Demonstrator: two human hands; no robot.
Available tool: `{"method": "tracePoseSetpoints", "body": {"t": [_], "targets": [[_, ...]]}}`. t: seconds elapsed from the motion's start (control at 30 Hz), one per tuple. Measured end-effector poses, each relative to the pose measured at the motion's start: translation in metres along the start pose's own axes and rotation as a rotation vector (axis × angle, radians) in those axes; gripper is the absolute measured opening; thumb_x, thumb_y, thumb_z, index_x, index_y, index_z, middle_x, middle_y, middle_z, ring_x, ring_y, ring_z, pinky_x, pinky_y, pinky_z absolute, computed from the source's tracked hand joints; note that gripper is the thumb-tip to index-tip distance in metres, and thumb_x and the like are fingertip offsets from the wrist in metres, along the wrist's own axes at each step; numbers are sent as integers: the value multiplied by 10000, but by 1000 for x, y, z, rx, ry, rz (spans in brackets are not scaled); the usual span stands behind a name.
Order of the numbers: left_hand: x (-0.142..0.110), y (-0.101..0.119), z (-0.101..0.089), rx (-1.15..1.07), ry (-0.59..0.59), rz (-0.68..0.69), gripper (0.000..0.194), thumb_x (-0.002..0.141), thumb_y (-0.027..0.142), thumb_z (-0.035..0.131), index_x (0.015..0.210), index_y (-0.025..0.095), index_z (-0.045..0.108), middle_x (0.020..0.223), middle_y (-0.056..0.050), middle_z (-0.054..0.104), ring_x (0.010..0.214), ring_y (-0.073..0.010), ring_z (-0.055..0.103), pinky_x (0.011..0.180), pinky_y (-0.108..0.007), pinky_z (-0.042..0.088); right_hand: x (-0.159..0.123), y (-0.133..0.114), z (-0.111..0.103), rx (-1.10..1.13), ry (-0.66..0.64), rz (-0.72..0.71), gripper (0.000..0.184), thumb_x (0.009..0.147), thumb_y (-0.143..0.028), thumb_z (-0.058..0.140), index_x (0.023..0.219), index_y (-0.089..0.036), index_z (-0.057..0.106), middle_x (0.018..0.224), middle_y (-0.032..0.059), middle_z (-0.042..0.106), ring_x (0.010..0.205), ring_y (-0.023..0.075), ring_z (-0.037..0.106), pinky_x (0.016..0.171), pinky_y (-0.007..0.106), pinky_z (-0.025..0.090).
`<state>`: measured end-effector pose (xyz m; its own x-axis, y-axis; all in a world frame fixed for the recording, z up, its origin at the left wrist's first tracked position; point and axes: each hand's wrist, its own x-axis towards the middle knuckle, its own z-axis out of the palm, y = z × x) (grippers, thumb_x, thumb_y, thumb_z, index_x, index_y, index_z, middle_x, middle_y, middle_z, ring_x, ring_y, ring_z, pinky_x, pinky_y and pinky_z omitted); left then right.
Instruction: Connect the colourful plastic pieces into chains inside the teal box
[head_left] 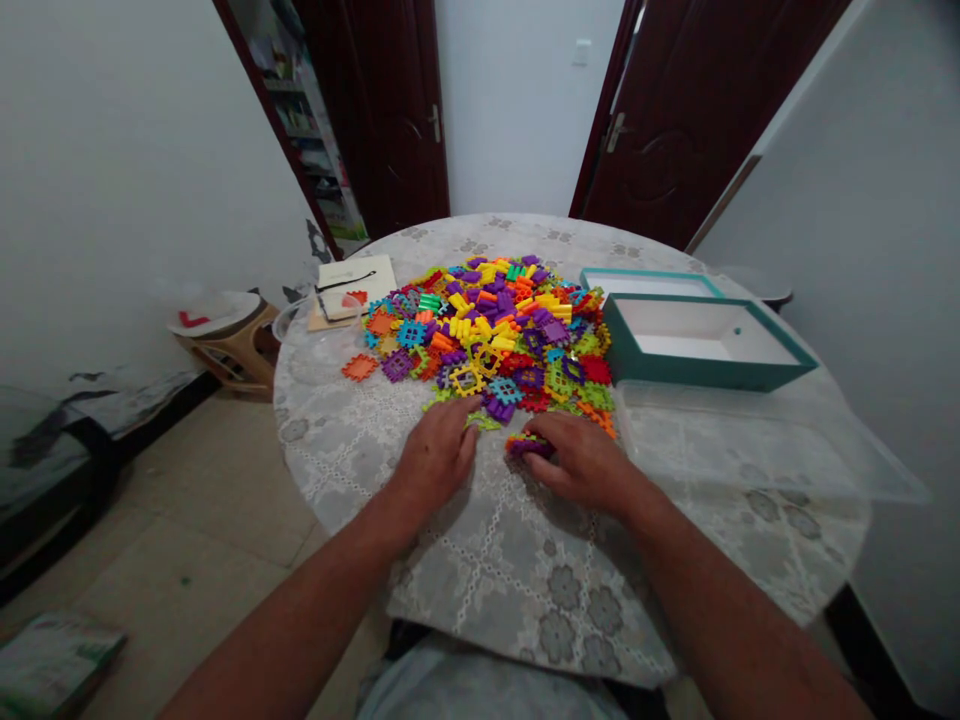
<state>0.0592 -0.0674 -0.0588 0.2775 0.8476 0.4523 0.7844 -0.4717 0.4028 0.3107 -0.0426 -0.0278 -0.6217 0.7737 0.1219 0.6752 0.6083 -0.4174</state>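
Observation:
A large heap of colourful plastic interlocking building pieces (487, 325) lies on the round table, with square notched plates and short tube connectors mixed together. My left hand (441, 447) rests at the heap's near edge, its fingers reaching out beside a lime-green piece (484, 422) and a purple connector (499, 408). Whether the fingertips touch these I cannot tell. A small stack of notched plates (529, 446), purple, yellow-green and red-orange, is gripped between the fingers and thumb of my right hand (579, 458), just above the tablecloth. My right fingers partly hide the stack.
On the right stand a teal-edged box (682, 375) and a second teal-rimmed box part (652, 283) behind it. A clear plastic tray (772, 450) lies in front. At the left are a booklet (375, 268) with glasses and a clear container (319, 345). Patterned cloth (517, 590) covers the table.

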Motion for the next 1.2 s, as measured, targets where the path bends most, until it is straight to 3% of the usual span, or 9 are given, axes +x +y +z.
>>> {"method": "tracePoseSetpoints", "body": {"t": [0.13, 0.3, 0.57, 0.67, 1.03, 1.2], "targets": [[3, -4, -7, 161, -107, -98, 345, 975, 248, 673, 1312, 181, 642, 1305, -152, 690, 1245, -322, 628, 1090, -507, 550, 0, 0, -4, 28, -36, -13, 86, 964, -286, 647, 969, -201, 651, 947, 59, 693, 883, 205, 599, 786, 316, 386], [6, 2, -4, 212, -209, -133, 314, 982, 239, 665, 1292, 188, 666, 1280, -138, 676, 1237, -306, 613, 1062, -467, 555, 0, -1, -3, 46, -61, -19, 70, 960, -267, 647, 983, -201, 649, 955, 53, 697, 881, 199, 595, 778, 314, 385], [31, 11, -11, 183, -206, -60, 326, 1016, 326, 645, 1315, 199, 633, 1267, -142, 666, 1223, -308, 605, 1050, -462, 532, 0, -1, 0, 42, -54, -56, 178, 988, -297, 635, 1136, -213, 687, 1062, 87, 730, 978, 240, 643, 861, 358, 462], [44, 12, -9, 217, -224, -72, 300, 1006, 334, 667, 1279, 216, 637, 1240, -128, 678, 1184, -301, 615, 1012, -439, 534, 0, -2, 1, 81, -26, -63, 300, 983, -288, 637, 1273, -215, 664, 1175, 104, 736, 1074, 253, 658, 936, 383, 487], [74, 13, 10, 330, -289, -52, 314, 973, 392, 708, 1222, 202, 681, 1193, -147, 682, 1113, -331, 625, 926, -437, 539, 1, 1, 5, 120, -5, -59, 376, 977, -229, 629, 1350, -186, 635, 1281, 129, 733, 1152, 262, 675, 1008, 406, 502], [82, 5, 17, 281, -281, -64, 198, 995, 339, 655, 1131, 206, 708, 1117, -123, 698, 1053, -291, 647, 905, -395, 529, 1, 6, 2, 143, 25, -13, 474, 975, -241, 664, 1442, -220, 588, 1339, 130, 716, 1192, 270, 671, 1020, 409, 501]]}}
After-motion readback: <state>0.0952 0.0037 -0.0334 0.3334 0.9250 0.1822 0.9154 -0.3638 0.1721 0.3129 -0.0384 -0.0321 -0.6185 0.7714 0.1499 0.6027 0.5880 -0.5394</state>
